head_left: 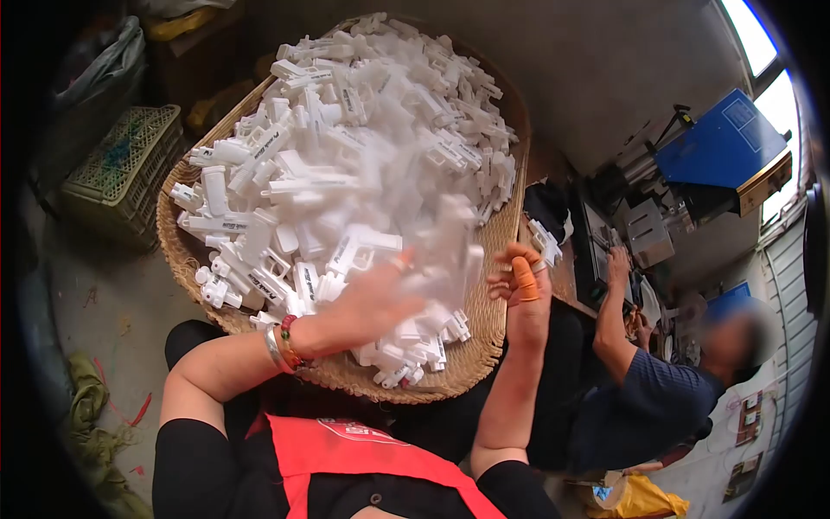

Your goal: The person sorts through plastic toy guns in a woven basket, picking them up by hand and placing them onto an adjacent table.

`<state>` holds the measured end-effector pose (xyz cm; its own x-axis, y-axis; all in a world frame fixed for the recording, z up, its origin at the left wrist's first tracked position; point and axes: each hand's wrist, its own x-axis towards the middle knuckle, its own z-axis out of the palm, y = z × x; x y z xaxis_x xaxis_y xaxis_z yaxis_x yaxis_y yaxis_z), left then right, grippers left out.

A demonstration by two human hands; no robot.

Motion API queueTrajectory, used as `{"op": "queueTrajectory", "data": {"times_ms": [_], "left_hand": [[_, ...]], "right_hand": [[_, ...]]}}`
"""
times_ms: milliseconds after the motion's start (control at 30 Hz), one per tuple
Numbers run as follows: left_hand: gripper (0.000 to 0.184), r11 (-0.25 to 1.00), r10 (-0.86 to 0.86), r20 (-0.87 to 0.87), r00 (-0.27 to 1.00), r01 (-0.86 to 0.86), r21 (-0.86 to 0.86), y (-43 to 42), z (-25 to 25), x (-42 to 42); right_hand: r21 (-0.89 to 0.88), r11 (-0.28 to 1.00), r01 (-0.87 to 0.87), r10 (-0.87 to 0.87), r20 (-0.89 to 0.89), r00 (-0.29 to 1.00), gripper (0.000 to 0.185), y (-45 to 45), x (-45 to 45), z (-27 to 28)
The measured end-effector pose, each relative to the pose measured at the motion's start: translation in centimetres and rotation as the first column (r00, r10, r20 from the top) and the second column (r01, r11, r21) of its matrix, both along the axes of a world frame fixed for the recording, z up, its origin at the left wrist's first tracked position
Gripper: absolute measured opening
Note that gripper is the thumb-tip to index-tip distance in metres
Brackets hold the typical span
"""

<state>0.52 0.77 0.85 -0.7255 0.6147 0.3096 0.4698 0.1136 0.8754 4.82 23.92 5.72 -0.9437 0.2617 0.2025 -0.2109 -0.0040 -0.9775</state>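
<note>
I see the left hand [373, 303] blurred over white toy guns [324, 186] heaped in the basket [491, 320]; the right hand [525, 294] curls beside it. I cannot tell whether either holds anything.

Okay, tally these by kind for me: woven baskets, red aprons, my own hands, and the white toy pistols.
Woven basket: 1
Red apron: 1
Your hands (left hand, right hand): 2
Total: 4, leaving out the white toy pistols, which overlap and blur too much to count.
</note>
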Motion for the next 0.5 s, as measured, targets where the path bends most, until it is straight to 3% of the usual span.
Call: {"op": "queueTrajectory", "data": {"times_ms": [33,100,167,200,333,433,500], "left_hand": [[0.061,0.988,0.018,0.098,0.995,-0.033,0.15,0.0,-0.2,-0.5],[0.059,0.901,-0.073,0.343,0.936,-0.085,0.425,-0.1,0.3,-1.0],[0.057,0.893,-0.116,0.407,0.906,-0.084,0.442,-0.6,1.0,-1.0],[0.055,0.886,-0.163,0.476,0.864,-0.085,0.457,-0.8,1.3,-1.0],[0.056,0.911,-0.122,0.444,0.887,-0.078,0.405,-1.0,1.2,-1.2],[0.057,0.93,-0.138,0.394,0.909,-0.018,0.367,-1.1,0.7,-1.5],[0.057,0.922,-0.212,0.464,0.86,0.019,0.386,-1.2,1.3,-1.5]], "right_hand": [[0.03,0.998,0.056,-0.058,0.042,0.997,0.027,0.1,0.1,-0.9],[0.094,0.995,-0.042,0.028,0.146,0.989,0.03,-0.8,0.3,-2.5],[0.048,0.993,-0.112,0.097,0.242,0.965,0.033,-2.7,0.2,-3.2],[0.053,0.988,-0.147,0.132,0.216,0.967,0.03,-3.7,0.1,-3.1],[0.025,0.994,-0.106,0.101,0.148,0.984,0.027,-4.5,-0.4,-3.6],[-0.063,0.989,-0.134,0.139,0.094,0.986,0.024,-4.1,0.0,-4.2],[-0.201,0.957,-0.211,0.219,0.019,0.976,0.021,-3.4,0.4,-5.0]]}}
